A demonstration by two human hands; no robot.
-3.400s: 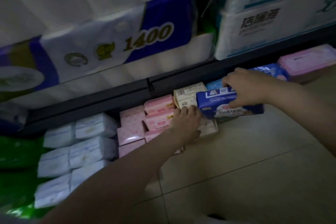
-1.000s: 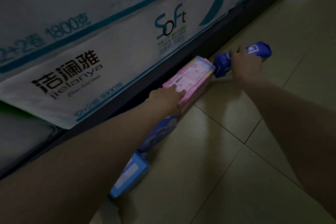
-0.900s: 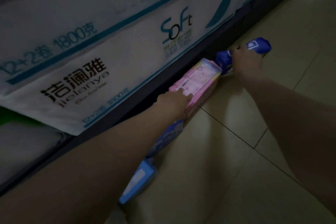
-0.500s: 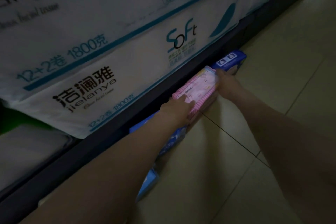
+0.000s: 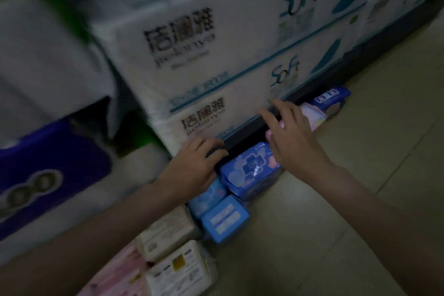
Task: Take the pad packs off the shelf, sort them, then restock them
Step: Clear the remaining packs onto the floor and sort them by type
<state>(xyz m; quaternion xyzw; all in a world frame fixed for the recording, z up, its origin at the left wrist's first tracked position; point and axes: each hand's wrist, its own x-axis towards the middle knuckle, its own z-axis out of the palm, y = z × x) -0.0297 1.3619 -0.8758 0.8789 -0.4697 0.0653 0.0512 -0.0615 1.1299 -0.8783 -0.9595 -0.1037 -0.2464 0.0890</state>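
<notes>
Low along the dark shelf edge [image 5: 252,138], a row of pad packs lies on the tiled floor [image 5: 348,175]: cream packs [image 5: 168,230] nearest, then light blue packs [image 5: 223,218], a darker blue pack [image 5: 249,173], a pink pack [image 5: 312,115] and a navy pack [image 5: 332,98] farthest. Left hand [image 5: 192,168] rests flat, fingers loosely bent, over the shelf edge and light blue packs, gripping nothing visible; right hand [image 5: 293,139] hovers with fingers spread and straight above the darker blue and pink packs, empty. White tissue bales [image 5: 216,55] fill the shelf above; frame is blurred.
</notes>
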